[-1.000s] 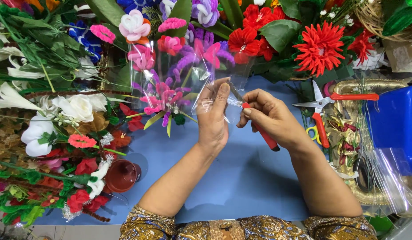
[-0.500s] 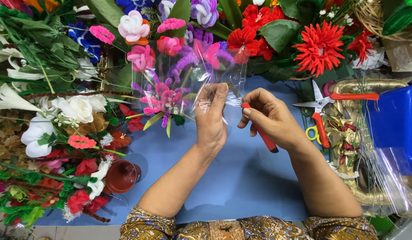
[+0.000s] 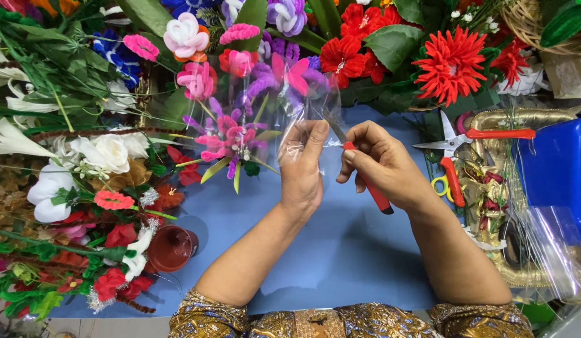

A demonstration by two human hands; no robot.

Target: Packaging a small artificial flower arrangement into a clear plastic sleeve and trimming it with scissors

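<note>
Clear cellophane [image 3: 284, 119] is wrapping a small pink and purple posy [image 3: 231, 141], and the person's left hand [image 3: 303, 166] is pinching the film's edge between thumb and fingers, closed on it. Just at three o'clock from that hand, the right hand [image 3: 381, 166] is curling tight around a red-handled cutter [image 3: 365, 181], its thin blade [image 3: 334, 125] touching the film near the left fingertips. Both hands are hovering over the blue table [image 3: 340, 250], close to its far edge. At three o'clock from the right hand, red-handled scissors [image 3: 456, 147] are lying open beside a gold ornament [image 3: 491, 188]. At nine o'clock, white fabric roses [image 3: 106, 153] are crowding the table's edge, and a small brown pot [image 3: 171, 247] is lying tipped at seven o'clock. Red blooms [image 3: 450, 62] are filling the one o'clock corner.
</note>
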